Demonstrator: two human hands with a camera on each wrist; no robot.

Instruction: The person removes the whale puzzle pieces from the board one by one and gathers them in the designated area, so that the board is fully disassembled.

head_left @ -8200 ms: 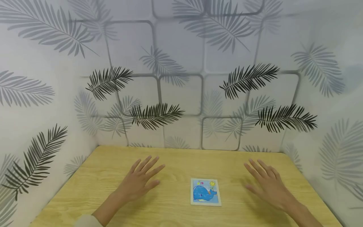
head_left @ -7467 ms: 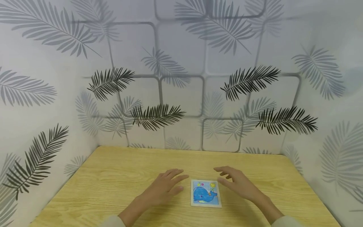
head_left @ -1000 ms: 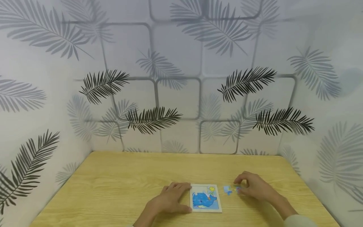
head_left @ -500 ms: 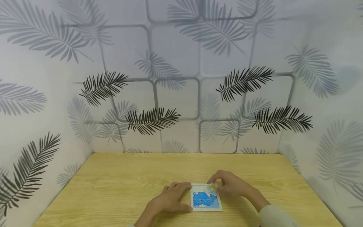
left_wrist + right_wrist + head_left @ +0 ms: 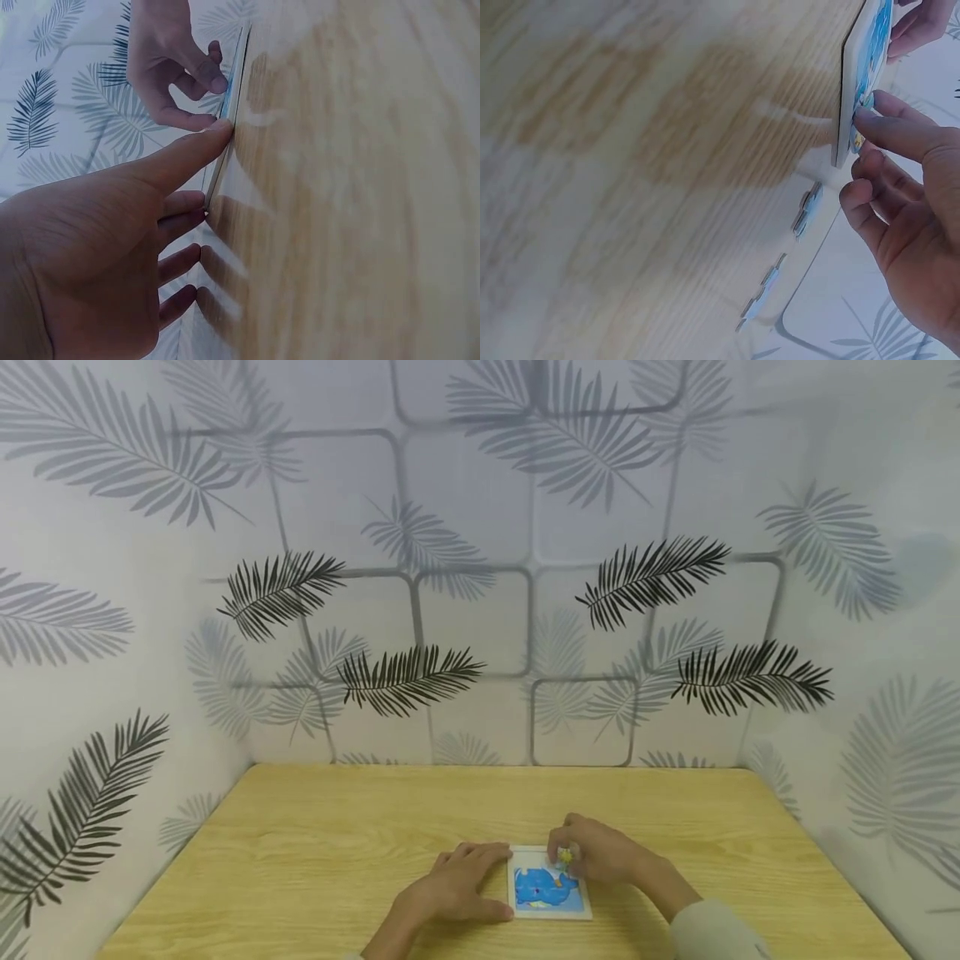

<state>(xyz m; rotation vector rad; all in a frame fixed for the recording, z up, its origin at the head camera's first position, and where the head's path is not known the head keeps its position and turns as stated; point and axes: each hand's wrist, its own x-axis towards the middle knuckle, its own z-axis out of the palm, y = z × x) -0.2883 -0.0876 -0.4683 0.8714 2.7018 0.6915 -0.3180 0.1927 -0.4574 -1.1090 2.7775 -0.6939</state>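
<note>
A small whale jigsaw puzzle (image 5: 542, 889) in a white frame lies flat on the table. My left hand (image 5: 459, 889) rests along its left side, thumb and forefinger touching the left corners with fingers fairly straight. In the left wrist view, the left thumb (image 5: 191, 154) bears on the board's edge. At the upper right corner, my right hand (image 5: 600, 852) pinches the puzzle piece with a yellow sun (image 5: 565, 856) between thumb and fingers. Pale bare backing shows along the puzzle's top left. In the right wrist view, the right hand (image 5: 915, 202) partly covers this piece.
Two loose puzzle pieces lie on the table beside the board: one piece (image 5: 808, 210) close to the right fingers, another piece (image 5: 763, 292) farther off. The head view has them hidden by the right hand. Leaf-patterned walls (image 5: 480, 610) border the wooden table (image 5: 337, 810).
The right hand has moved left, from the loose pieces to the board's upper right corner, and now pinches the sun piece. The left hand stays at the frame's left edge.
</note>
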